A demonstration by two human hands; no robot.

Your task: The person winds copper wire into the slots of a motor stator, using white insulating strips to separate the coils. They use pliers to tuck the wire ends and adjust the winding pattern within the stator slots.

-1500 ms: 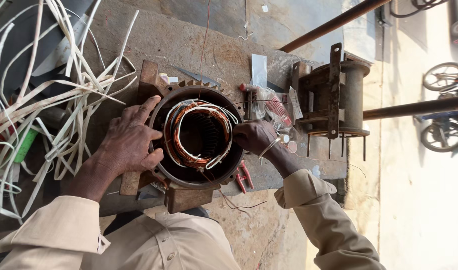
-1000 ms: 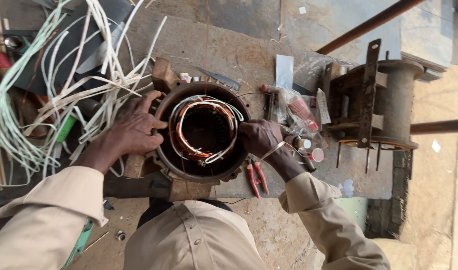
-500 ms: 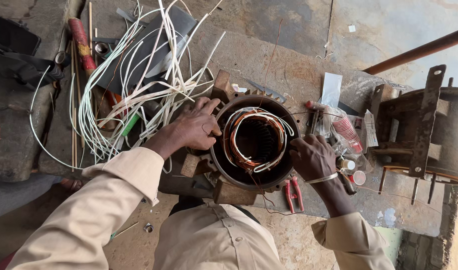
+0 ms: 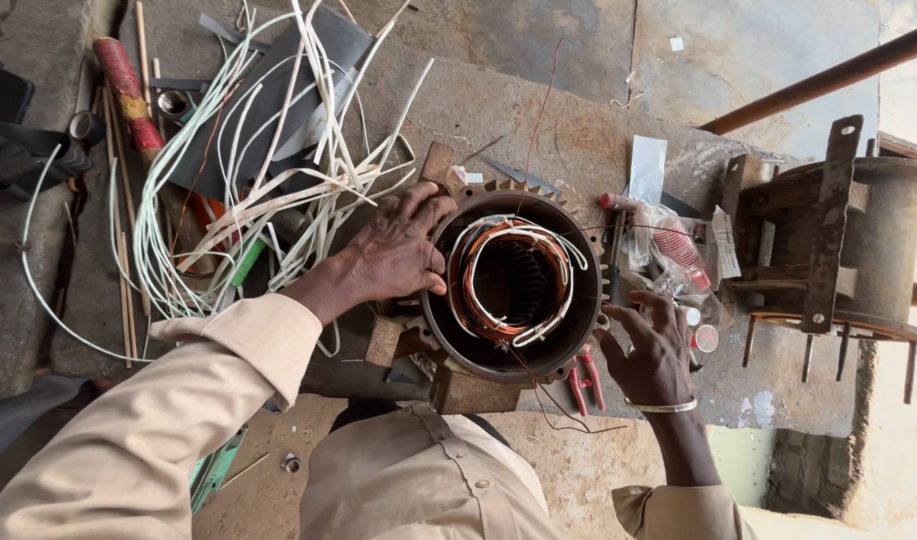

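Rough concrete, stained and cracked, forms the work surface, with bare sandy ground below its near edge and a rusty pipe slanting across the far right corner. At its middle sits the motor stator, a round iron housing lying open-end up, with copper windings and white sleeving looped inside its bore. Since half a second ago the view has drawn in and shifted, so the stator now lies nearer the centre, and the right hand has come off the housing rim: it now hovers just right of the stator, fingers spread and slightly curled, holding nothing. The left hand stays pressed on the stator's left rim, fingers together and draped over the edge. Red-handled pliers lie just below the stator's right side. Left of the stator sprawls a tangle of white sleeving. Right of it lie plastic packets, and beyond them a rusty steel spool.
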